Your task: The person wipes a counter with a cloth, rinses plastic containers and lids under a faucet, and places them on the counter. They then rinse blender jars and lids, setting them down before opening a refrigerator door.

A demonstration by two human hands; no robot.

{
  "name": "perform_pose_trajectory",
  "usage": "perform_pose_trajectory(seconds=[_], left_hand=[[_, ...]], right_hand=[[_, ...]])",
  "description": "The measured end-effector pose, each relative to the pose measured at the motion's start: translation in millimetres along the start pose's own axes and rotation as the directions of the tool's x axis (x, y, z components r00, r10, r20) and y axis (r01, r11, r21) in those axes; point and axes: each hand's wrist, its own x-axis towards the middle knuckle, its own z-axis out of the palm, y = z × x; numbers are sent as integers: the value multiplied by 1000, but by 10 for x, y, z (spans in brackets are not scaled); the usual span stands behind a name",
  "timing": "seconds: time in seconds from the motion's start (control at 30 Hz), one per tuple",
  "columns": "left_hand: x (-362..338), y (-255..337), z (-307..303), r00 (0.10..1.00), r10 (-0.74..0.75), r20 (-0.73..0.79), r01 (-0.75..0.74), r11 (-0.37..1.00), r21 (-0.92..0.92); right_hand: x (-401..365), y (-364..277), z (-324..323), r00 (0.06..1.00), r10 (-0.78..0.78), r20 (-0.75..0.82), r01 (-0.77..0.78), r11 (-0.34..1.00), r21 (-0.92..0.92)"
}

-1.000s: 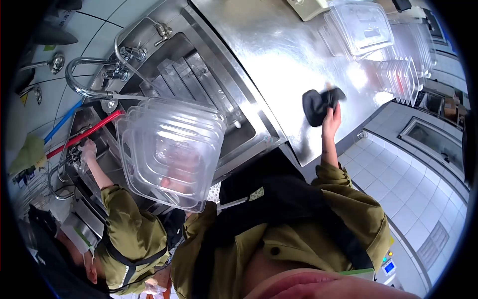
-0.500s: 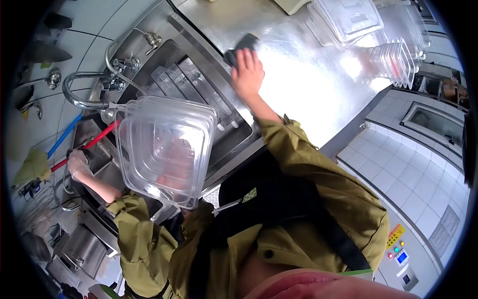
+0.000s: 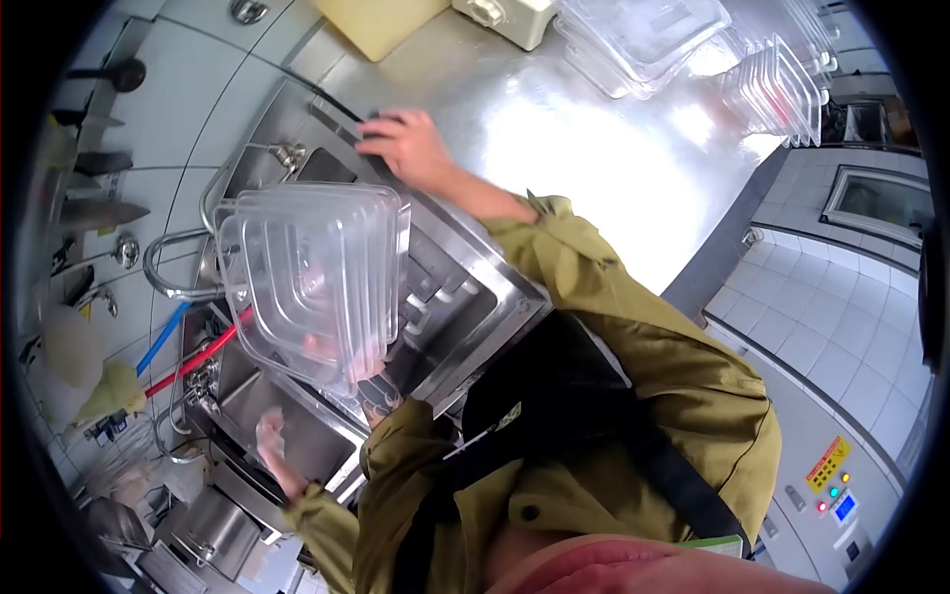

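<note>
Several clear plastic containers (image 3: 297,272), nested in a tilted stack, are held up over the metal sink. My left hand (image 3: 368,374), with a dark marking near the wrist, grips their lower rims; part of it is seen only through the plastic. My right hand (image 3: 404,148) hangs over the sink's border beside the steel counter (image 3: 465,129). Its fingers are apart and a little blurred, and nothing shows in them. Below the stack, in the sink basin (image 3: 465,322), lie more clear plastic pieces, partly hidden.
A co-worker's gloved hand (image 3: 269,436) is over a second sink (image 3: 322,450) at the lower left. Curved faucets (image 3: 163,267) jut from the tiled wall. At the counter's far side stand stacked clear containers (image 3: 643,45), a yellow board (image 3: 381,20) and a white appliance (image 3: 510,18).
My right hand has left the counter and moved left to the sink's border; the dark pad under it is out of sight. The stack has turned edge-on. The co-worker's hand has moved down and right.
</note>
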Motion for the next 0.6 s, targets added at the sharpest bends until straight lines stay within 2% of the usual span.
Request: perform_pose_trajectory(seconds=[0.03,0.07,0.17,0.23,0.3,0.43,0.47,0.53,0.57,0.6], left_hand=[[-63,-48,513,997,-79,-16,69,941,-331],[-137,41,1077,997,-72,19,71,864,-499],[-280,611,2826,971,93,222,100,683,-723],[-370,1123,3698,915,222,337,138,611,-779],[-472,1565,4279,860,324,395,165,555,-815],[-477,2267,4783,771,464,436,157,525,-836],[-396,2386,4845,712,508,485,175,541,-823],[-102,2632,4907,535,574,619,102,684,-722],[-18,2704,4980,440,586,680,53,739,-671],[-113,2817,5094,514,555,654,16,756,-655]], right_hand=[[138,239,-2,996,-28,83,37,994,-101],[264,488,6,985,-45,168,78,978,-196],[121,1104,-100,928,153,339,-23,933,-359],[-129,1144,-366,944,209,256,-92,910,-405],[-422,1138,-715,944,287,161,-186,870,-458],[-1299,1021,-1632,878,475,-53,-430,738,-519],[-1575,946,-1923,862,492,-120,-472,694,-543],[-2076,713,-2489,771,602,-207,-575,518,-633],[-2298,587,-2739,694,685,-221,-636,439,-635],[-2513,463,-2977,607,760,-234,-688,354,-633]])
